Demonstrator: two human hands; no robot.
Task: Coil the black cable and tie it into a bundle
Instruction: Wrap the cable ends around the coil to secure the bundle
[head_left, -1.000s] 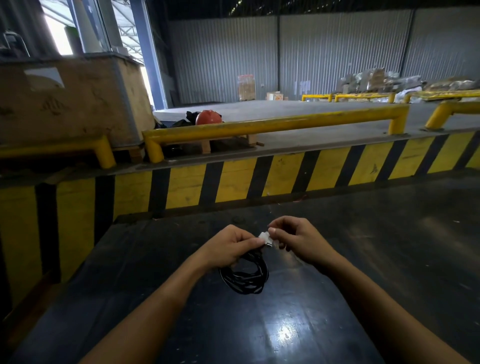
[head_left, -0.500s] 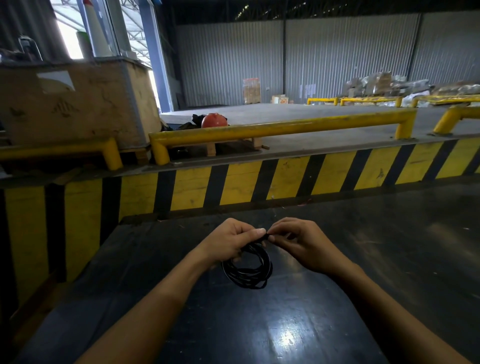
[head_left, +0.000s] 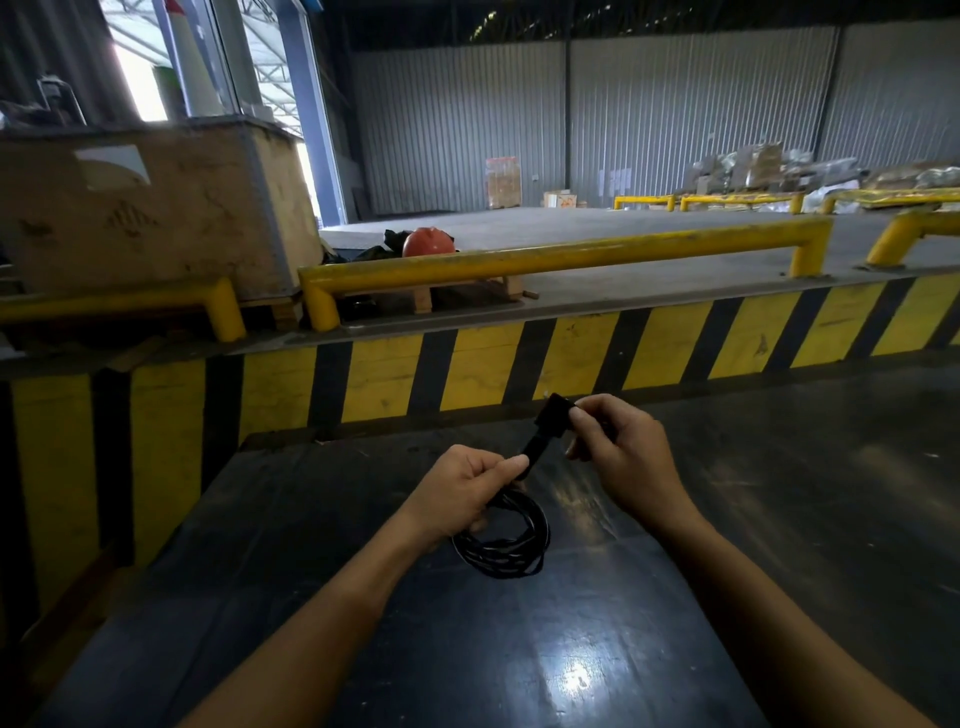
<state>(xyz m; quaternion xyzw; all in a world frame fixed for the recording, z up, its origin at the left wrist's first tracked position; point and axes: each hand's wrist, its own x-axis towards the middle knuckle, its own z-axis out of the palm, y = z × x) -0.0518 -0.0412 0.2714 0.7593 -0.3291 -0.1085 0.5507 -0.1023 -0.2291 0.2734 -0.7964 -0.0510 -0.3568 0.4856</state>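
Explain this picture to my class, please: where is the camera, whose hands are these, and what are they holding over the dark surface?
There is no machine here. The camera sits on a person's head and looks forward and down, so the two bare forearms belong to the wearer. The left hand grips a coiled black cable, whose loops hang down to the shiny dark tabletop. The right hand pinches the far end of a flat black strap, stretched from the coil, apparently a tie for bundling it. It is not yet wrapped around the loops. Nothing else visibly lies on the tabletop. Behind stand a yellow-and-black striped barrier and a round orange helmet.
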